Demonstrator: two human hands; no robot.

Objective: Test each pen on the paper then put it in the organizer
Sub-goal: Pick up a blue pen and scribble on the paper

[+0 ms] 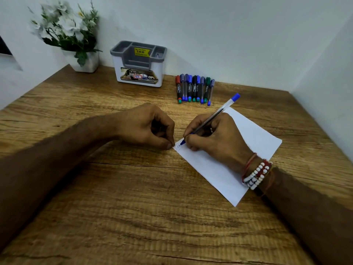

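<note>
Right hand [214,136] has its fingers [191,129] pinching a clear blue pen [215,115], tip down on the paper [254,134] at the corner with some blue scribble [178,147]. The sheet lies angled, right of the worktop [133,207] middle. Left hand [147,127] is curled up, gripping nothing, with its thumb tip touching that same paper corner. The other pens [194,88] lie in a row near the back edge, and the organizer [138,64] stands just left of them.
</note>
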